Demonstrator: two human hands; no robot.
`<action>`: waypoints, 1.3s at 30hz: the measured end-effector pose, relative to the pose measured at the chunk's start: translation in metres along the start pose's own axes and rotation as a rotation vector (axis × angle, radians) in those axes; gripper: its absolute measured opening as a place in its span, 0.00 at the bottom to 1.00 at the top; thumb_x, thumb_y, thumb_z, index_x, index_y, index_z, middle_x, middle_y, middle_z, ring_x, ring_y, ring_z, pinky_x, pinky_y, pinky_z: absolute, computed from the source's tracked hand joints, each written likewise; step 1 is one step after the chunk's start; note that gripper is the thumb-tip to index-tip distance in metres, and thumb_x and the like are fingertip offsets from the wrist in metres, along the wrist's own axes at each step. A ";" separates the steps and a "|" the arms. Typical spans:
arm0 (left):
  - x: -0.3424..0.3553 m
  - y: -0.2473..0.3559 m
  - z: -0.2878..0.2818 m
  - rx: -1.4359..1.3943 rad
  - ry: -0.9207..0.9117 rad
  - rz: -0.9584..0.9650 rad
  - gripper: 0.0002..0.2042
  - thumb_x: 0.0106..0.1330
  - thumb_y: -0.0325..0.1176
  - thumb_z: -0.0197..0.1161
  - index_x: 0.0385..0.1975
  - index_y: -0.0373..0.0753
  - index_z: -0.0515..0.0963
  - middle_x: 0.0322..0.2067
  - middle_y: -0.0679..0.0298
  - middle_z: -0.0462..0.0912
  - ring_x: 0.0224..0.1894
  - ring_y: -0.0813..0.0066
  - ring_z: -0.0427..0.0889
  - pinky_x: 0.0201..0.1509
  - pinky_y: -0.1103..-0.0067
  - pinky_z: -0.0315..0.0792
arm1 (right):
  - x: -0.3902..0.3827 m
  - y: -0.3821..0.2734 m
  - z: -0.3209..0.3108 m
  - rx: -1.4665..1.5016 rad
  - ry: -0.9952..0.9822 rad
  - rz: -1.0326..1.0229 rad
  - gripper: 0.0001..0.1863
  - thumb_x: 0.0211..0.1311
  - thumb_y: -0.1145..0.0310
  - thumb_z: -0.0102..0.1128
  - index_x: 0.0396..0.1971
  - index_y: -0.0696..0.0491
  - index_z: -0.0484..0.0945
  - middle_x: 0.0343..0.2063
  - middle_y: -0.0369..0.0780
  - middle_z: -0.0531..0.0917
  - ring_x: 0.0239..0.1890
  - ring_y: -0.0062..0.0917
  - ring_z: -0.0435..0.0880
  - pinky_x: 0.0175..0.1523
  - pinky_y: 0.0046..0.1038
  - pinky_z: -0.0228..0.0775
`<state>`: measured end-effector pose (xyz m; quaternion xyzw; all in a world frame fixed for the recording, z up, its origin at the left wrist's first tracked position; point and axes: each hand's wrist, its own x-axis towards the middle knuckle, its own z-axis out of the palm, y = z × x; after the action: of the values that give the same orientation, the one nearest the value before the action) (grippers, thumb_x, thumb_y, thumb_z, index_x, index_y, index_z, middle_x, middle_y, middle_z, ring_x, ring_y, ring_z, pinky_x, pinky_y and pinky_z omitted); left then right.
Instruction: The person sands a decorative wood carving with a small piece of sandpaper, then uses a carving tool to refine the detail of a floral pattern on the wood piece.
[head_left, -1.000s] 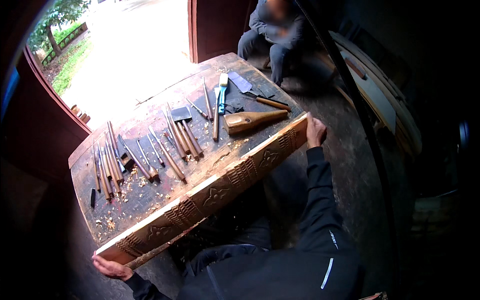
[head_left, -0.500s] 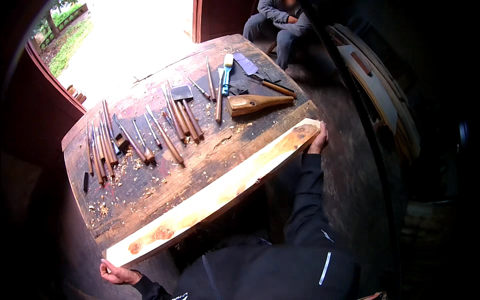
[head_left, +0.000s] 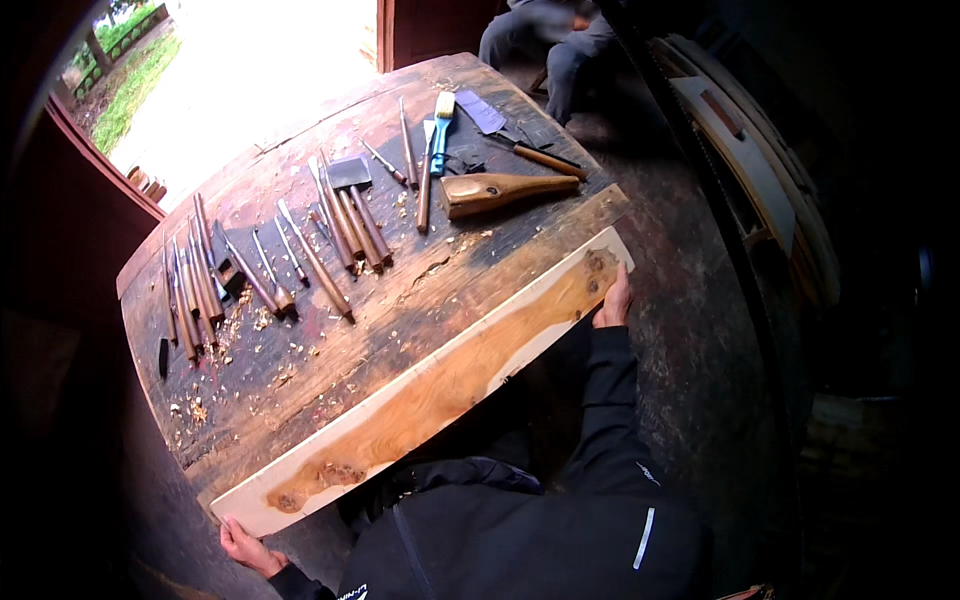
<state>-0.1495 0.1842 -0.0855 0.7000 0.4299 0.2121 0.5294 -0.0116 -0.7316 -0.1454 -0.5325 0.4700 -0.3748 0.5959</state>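
"Looking down from the worker's head, with a clock laid over the tabletop, where's the wood?"

"The long honey-and-cream wooden plank (head_left: 430, 400) runs along the near edge, from seven o'clock up to three, its broad grained face turned upward. I can't tell whether the worn dark wooden table (head_left: 420, 310) bears any of its weight."

"And the grip?"

"Both hands have it, one at either end. The bare left hand (head_left: 250, 548), at seven, is closed on the near corner, fingertips against the wood. The bare right hand (head_left: 615, 297), at three, is bent round the far end; some of its fingers are hidden underneath."

"What's lying about?"

"A chunky brown wooden mallet (head_left: 505, 190) at two, just beyond the plank's right end. At one, a blue-handled brush with pale bristles (head_left: 441, 135) and a scraper with a flat purplish blade (head_left: 482, 112). Slim wooden-handled chisels (head_left: 330, 290) spread from nine round to twelve, with curled pale shavings (head_left: 197, 412) and a small black block (head_left: 163, 358) near eight."

"Anyone else here?"

"A seated person in grey (head_left: 568, 65), past the table's far corner at one. Leaning boards (head_left: 745, 165) stand off between two and three."
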 end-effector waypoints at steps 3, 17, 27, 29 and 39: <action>-0.019 0.027 -0.001 -0.239 -0.117 -0.229 0.30 0.87 0.55 0.70 0.64 0.28 0.82 0.58 0.51 0.91 0.55 0.61 0.91 0.65 0.66 0.85 | -0.008 -0.002 -0.009 0.007 -0.044 0.011 0.32 0.90 0.45 0.62 0.63 0.64 0.88 0.58 0.44 0.93 0.57 0.32 0.94 0.62 0.36 0.85; 0.017 -0.025 -0.045 -0.076 0.043 0.110 0.21 0.91 0.49 0.63 0.61 0.34 0.83 0.52 0.56 0.89 0.53 0.66 0.88 0.59 0.70 0.82 | -0.019 -0.057 0.006 -0.331 -0.126 -0.194 0.35 0.88 0.44 0.60 0.53 0.70 0.90 0.48 0.57 0.94 0.53 0.41 0.93 0.60 0.43 0.81; 0.026 0.021 0.010 0.056 0.174 0.309 0.30 0.90 0.55 0.63 0.64 0.27 0.85 0.56 0.51 0.91 0.56 0.60 0.89 0.68 0.68 0.81 | -0.054 -0.086 0.003 -0.487 -0.111 -0.669 0.28 0.81 0.52 0.67 0.36 0.69 0.88 0.30 0.55 0.89 0.39 0.27 0.88 0.46 0.44 0.77; 0.037 0.032 0.005 0.053 0.125 0.282 0.32 0.89 0.57 0.62 0.65 0.26 0.85 0.57 0.50 0.91 0.57 0.60 0.89 0.68 0.68 0.81 | -0.070 -0.106 0.016 -0.642 -0.139 -0.827 0.31 0.83 0.50 0.65 0.34 0.68 0.88 0.32 0.61 0.87 0.39 0.43 0.89 0.46 0.50 0.76; 0.076 0.083 0.000 0.140 -0.030 0.244 0.45 0.85 0.72 0.60 0.61 0.23 0.90 0.51 0.50 0.95 0.54 0.62 0.91 0.69 0.71 0.81 | -0.057 -0.145 0.110 -0.729 -0.027 -0.647 0.42 0.84 0.37 0.59 0.74 0.63 0.77 0.68 0.61 0.86 0.71 0.59 0.84 0.73 0.51 0.74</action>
<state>-0.0773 0.2411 -0.0208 0.7854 0.3474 0.2340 0.4557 0.0857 -0.6686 0.0054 -0.8301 0.3733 -0.3449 0.2294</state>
